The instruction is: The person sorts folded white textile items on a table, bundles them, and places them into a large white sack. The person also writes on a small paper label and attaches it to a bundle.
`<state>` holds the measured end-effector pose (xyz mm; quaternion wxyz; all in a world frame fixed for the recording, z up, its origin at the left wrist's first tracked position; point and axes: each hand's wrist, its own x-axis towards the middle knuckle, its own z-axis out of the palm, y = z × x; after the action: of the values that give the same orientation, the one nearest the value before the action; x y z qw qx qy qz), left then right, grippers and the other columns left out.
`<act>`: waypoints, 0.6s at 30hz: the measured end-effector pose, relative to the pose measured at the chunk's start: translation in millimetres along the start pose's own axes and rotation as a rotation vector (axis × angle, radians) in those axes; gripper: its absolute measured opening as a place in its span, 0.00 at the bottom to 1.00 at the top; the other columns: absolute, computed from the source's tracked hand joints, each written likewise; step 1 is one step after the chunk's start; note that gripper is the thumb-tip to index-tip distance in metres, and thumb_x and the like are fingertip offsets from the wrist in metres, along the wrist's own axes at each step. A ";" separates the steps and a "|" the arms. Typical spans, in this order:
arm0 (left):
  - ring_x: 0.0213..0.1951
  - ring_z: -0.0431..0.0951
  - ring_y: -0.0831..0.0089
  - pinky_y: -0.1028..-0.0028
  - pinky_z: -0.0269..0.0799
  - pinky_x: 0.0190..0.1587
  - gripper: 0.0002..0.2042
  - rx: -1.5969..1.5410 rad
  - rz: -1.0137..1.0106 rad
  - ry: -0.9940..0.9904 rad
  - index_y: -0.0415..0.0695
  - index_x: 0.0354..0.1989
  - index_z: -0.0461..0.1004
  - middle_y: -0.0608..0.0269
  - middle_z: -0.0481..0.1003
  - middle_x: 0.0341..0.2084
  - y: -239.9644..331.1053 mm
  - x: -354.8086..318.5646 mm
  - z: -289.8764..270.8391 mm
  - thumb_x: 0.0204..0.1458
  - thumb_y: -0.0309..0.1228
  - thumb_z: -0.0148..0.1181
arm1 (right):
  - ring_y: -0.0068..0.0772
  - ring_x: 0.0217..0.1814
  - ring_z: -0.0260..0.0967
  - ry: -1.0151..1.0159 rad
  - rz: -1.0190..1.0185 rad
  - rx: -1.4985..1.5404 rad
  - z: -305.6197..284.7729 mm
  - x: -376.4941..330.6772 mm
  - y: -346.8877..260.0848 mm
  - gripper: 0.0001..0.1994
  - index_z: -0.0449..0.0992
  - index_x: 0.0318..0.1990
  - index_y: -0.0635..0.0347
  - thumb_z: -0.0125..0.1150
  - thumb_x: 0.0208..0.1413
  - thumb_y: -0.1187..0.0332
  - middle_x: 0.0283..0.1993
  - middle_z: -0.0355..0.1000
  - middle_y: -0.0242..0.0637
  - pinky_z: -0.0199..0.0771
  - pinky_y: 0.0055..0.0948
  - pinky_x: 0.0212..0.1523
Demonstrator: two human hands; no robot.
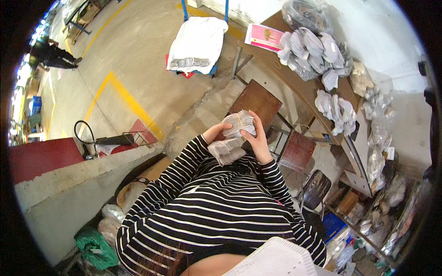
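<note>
Between both hands, above the striped lap: two thick bundles of pale grey paper slips. Upper bundle [239, 123] gripped by right hand [258, 140], fingers wrapped round its right end, long axis running from lower left up toward upper right, far end pointing at the rust-brown square stool top [258, 102]. Lower bundle [225, 151] lying just beneath and touching the upper one, long axis roughly the same way, near end toward the body. Left hand [215, 133] closed against the left side of the stack, thumb on top, fingers hidden under the paper. Black-and-white striped long sleeves [184, 175] reaching up from the lower edge.

Further right, on a long brown cardboard-covered bench [294, 85]: heaps of grey-white plastic pouches, one large heap [313, 53] near the far end, one smaller heap [336, 108] nearer. One pink flat box [264, 37] at the bench's far left corner. One clear plastic bag [306, 16] full of dark bits beyond it. Across the concrete floor with yellow lines [129, 99], one white sack [198, 41] draped over a blue trolley. Two stool tops in view, counting a darker red-brown one [298, 149] near the right elbow.
</note>
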<state>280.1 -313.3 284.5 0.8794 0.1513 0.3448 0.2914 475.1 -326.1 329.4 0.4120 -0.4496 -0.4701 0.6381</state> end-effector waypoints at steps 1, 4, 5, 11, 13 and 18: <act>0.50 0.75 0.67 0.67 0.70 0.55 0.26 -0.009 -0.017 0.044 0.42 0.61 0.63 0.59 0.72 0.53 0.6 -7.6 -3.2 0.56 0.39 0.54 | 0.31 0.66 0.54 -0.018 0.011 0.026 4.8 3.3 3.8 0.36 0.54 0.68 0.58 0.64 0.50 0.73 0.65 0.56 0.35 0.51 0.30 0.66; 0.48 0.75 0.67 0.67 0.71 0.52 0.26 -0.145 -0.021 0.018 0.43 0.61 0.63 0.60 0.73 0.52 -6.7 -25.3 -11.3 0.57 0.41 0.54 | 0.30 0.63 0.58 -0.055 0.042 0.069 13.1 11.3 17.0 0.36 0.57 0.66 0.58 0.66 0.47 0.76 0.62 0.59 0.35 0.57 0.29 0.63; 0.48 0.75 0.67 0.67 0.71 0.52 0.26 -0.193 0.011 -0.002 0.43 0.61 0.63 0.60 0.73 0.52 -13.4 -21.1 -12.3 0.57 0.41 0.54 | 0.30 0.62 0.58 -0.089 0.066 0.031 5.4 15.4 24.3 0.37 0.58 0.65 0.57 0.66 0.46 0.77 0.62 0.60 0.35 0.57 0.28 0.63; 0.51 0.74 0.61 0.64 0.73 0.51 0.29 -0.532 0.269 -0.227 0.38 0.64 0.57 0.47 0.69 0.55 -14.0 -62.7 -33.4 0.62 0.48 0.43 | 0.36 0.56 0.65 -0.054 0.289 0.651 34.9 58.5 37.9 0.25 0.63 0.60 0.58 0.59 0.59 0.58 0.54 0.67 0.40 0.66 0.35 0.58; 0.46 0.78 0.56 0.66 0.81 0.42 0.31 -0.677 0.293 0.024 0.36 0.62 0.59 0.44 0.68 0.56 -12.9 -65.3 -52.2 0.62 0.52 0.40 | 0.43 0.53 0.67 -0.004 0.439 0.804 35.2 86.0 40.7 0.27 0.66 0.56 0.63 0.53 0.61 0.49 0.52 0.69 0.44 0.68 0.37 0.56; 0.40 0.77 0.49 0.69 0.82 0.28 0.27 -1.040 0.453 -0.049 0.40 0.58 0.65 0.44 0.72 0.47 -17.6 -72.0 -107.7 0.61 0.50 0.44 | 0.44 0.52 0.67 -0.068 0.592 0.959 34.4 152.0 35.2 0.26 0.67 0.57 0.58 0.53 0.60 0.47 0.52 0.69 0.43 0.68 0.35 0.51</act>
<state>169.9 -364.5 236.4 0.7614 -0.2249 0.0945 0.6006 399.5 -197.5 272.2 0.3581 -0.3039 0.0056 0.8828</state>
